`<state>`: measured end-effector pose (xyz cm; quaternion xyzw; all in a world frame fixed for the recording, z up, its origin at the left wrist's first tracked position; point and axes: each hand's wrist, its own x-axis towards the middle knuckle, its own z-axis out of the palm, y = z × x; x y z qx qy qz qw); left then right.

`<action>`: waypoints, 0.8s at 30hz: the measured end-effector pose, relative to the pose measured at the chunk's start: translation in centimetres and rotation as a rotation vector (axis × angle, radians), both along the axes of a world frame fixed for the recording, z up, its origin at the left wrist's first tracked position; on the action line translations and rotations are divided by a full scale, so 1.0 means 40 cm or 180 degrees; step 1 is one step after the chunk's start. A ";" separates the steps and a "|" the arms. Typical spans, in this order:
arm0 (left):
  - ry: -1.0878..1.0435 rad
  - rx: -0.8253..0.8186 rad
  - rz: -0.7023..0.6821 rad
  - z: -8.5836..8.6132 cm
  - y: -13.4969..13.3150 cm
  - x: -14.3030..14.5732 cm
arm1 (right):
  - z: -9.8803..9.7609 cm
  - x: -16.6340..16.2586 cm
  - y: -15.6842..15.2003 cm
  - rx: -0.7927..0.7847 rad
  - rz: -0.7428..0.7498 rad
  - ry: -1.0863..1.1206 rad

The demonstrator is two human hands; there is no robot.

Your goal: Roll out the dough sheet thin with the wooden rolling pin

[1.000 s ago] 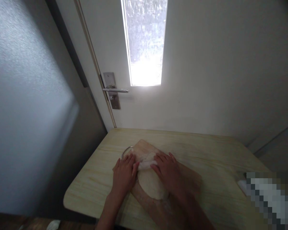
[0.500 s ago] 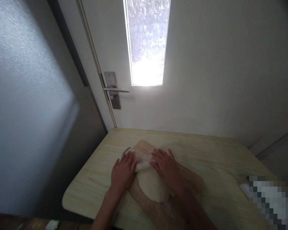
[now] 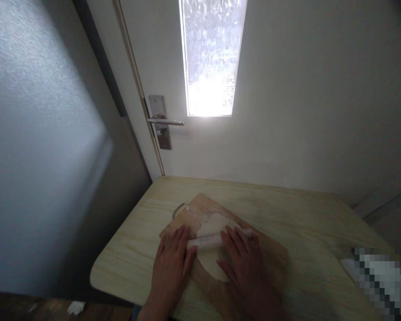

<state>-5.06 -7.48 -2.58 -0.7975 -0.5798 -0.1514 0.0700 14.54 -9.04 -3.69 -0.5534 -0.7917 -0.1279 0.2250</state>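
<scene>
A pale, flour-dusted rolling pin [image 3: 205,242] lies across a flattened sheet of dough [image 3: 210,264]. My left hand [image 3: 171,261] is over the pin's left end, its fingers reaching forward across it. Over the right part of the pin is my right hand [image 3: 245,263], fingers bent and the thumb stretched out above the dough. Both palms face down, and the pin's ends are partly hidden under the fingers. The dough rests on a wooden cutting board [image 3: 274,254], set at an angle, with a metal ring handle [image 3: 178,208] at its far left corner.
The board stands on a light wood-grain table [image 3: 130,249] with a rounded left corner. Behind it is a white door [image 3: 287,111] with a lever handle [image 3: 167,121] and a bright glass pane. A blurred-out object [image 3: 381,276] lies at the right. A frosted panel [image 3: 36,156] rises at the left.
Both hands and the rolling pin have come back toward me, from the far edge of the dough to its middle. The dough's far part now shows. The view has shifted slightly.
</scene>
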 end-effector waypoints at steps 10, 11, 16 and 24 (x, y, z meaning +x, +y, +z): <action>-0.0063 -0.0259 0.0440 0.032 0.146 0.023 | 0.060 -0.017 0.150 -0.0667 -0.0039 -0.0071; -0.0061 -0.0373 0.0447 0.039 0.172 0.025 | 0.072 -0.023 0.177 -0.0768 -0.0033 -0.0067; -0.0036 -0.0621 0.0314 0.053 0.224 0.021 | 0.107 -0.041 0.220 -0.0973 -0.0046 -0.0036; -0.0017 0.0026 0.0156 -0.003 0.029 0.006 | 0.033 -0.010 0.035 -0.0275 0.0047 0.0098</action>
